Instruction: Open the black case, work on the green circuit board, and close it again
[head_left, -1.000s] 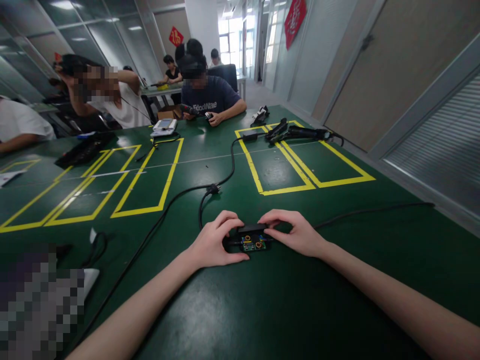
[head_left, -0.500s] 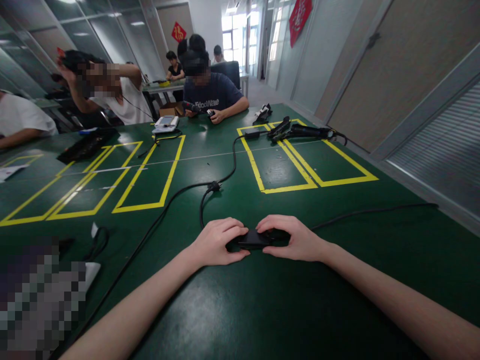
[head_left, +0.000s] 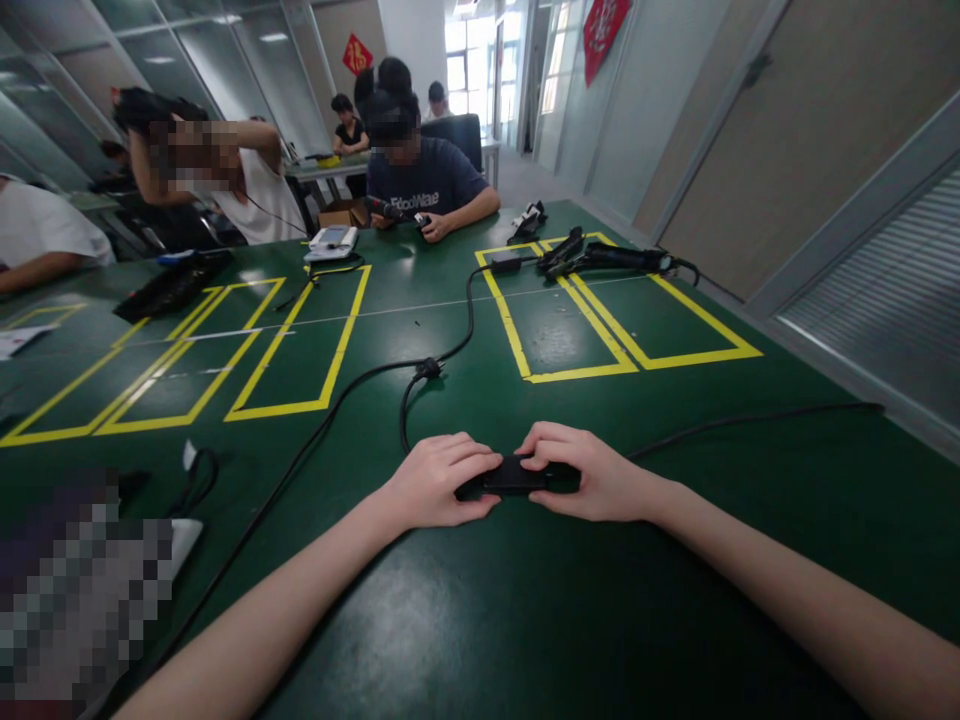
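the black box (head_left: 514,475) sat low over the green surface (head_left: 540,610), directly between the two hands, its long axis running from one to the other. the left hand (head_left: 442,482) gripped its left end, thumb on the near edge; the right hand (head_left: 592,475) pinched the right end. neither was clearly nearer.

Dim foreground, bright far window (head_left: 459,78), glare on table (head_left: 405,635)
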